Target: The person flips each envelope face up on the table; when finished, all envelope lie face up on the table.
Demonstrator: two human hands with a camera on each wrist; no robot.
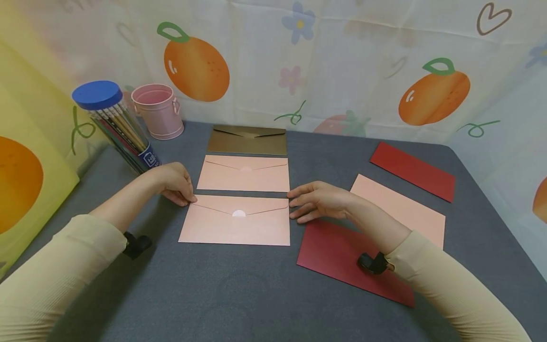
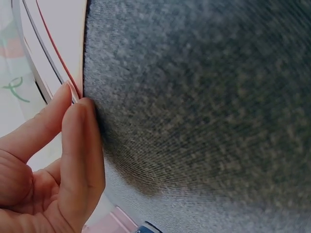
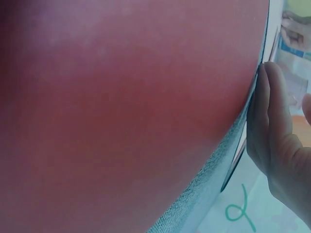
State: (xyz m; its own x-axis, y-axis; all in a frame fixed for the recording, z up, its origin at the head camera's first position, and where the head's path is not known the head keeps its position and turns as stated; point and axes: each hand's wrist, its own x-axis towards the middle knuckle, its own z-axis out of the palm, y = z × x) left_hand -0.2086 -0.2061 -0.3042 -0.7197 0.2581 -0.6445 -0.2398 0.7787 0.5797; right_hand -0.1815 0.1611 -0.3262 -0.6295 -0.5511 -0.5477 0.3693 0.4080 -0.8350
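Note:
A pale pink envelope (image 1: 235, 232) with a round white seal lies flap side up on the grey table. My left hand (image 1: 175, 183) pinches its upper left corner between thumb and fingers; the left wrist view shows the fingertips (image 2: 77, 109) meeting at that corner. At the envelope's right edge, near the upper right corner, my right hand (image 1: 319, 201) lies with its fingers fairly straight and their tips right at the edge. Just behind sits a second pink envelope (image 1: 243, 180), and beyond that a brown-gold envelope (image 1: 248, 144), all three in a column.
To the right lie a dark red envelope (image 1: 329, 251) under my right forearm, a pink one (image 1: 410, 213) and a smaller red one (image 1: 412, 171). At back left stand a blue-lidded jar of pencils (image 1: 121, 126) and a pink bucket (image 1: 160, 114). A fruit-printed curtain (image 1: 256, 61) hangs behind.

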